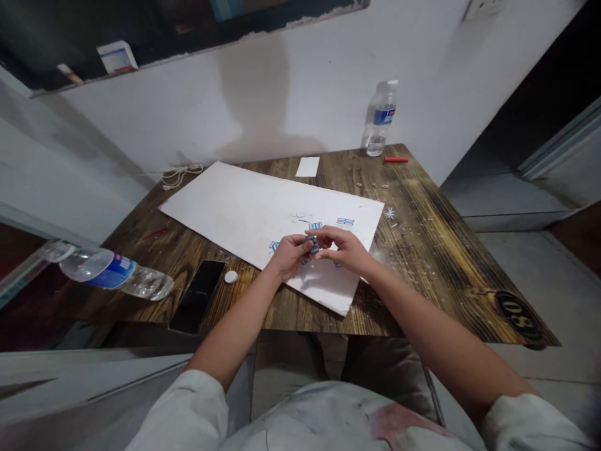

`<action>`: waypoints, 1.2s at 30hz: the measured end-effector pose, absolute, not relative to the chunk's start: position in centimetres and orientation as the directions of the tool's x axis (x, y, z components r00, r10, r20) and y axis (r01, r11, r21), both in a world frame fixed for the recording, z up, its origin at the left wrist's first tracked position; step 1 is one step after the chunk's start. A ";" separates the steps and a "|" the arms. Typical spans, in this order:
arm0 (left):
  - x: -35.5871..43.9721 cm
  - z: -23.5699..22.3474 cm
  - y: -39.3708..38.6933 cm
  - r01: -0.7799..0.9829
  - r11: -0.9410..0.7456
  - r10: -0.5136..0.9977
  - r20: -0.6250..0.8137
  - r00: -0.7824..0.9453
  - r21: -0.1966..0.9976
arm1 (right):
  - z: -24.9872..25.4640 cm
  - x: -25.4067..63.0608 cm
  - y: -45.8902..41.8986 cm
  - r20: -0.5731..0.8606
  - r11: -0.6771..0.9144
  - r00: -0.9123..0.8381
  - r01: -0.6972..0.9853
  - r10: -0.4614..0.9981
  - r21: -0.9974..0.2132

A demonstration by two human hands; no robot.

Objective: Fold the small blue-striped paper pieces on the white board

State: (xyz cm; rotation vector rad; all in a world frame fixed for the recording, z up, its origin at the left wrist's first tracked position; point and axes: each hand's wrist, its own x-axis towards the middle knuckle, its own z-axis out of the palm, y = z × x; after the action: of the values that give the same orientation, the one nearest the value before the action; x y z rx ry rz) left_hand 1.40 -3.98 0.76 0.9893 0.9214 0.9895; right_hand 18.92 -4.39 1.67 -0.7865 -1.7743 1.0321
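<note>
The left hand (291, 255) pinches a small dark piece (315, 245) between thumb and curled fingers. The right hand (346, 245) curves around from the other side, half open, its fingertips at the piece; whether it grips too, I cannot tell. The piece sits between both hands, above a white board (235, 203) on the bench (436, 275). Blue shapes (345, 222) lie just beyond the right hand; a phone (200, 293) and white cap (230, 277) lie left of the left hand.
</note>
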 end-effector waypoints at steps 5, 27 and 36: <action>1.2 0.7 -3.2 -0.206 0.076 0.996 -0.064 0.063 0.976 | 0.4 21.7 -1.9 0.378 0.325 0.030 0.450 0.925 -0.832; -1.2 0.3 -1.2 -0.092 -0.137 0.919 0.092 -0.382 0.986 | -0.9 24.4 -1.1 0.222 0.086 -0.008 0.936 0.975 -0.342; -1.7 0.4 -1.0 -0.098 -0.167 0.894 0.109 -0.434 0.981 | 0.2 24.3 -1.7 0.139 0.226 -0.213 0.970 0.967 -0.090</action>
State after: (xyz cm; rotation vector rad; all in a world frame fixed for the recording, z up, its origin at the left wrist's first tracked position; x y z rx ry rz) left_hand -1.72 -0.96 0.43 0.9692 1.3477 1.6992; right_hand 24.34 -1.67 0.20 -1.8568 -2.3252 -0.0247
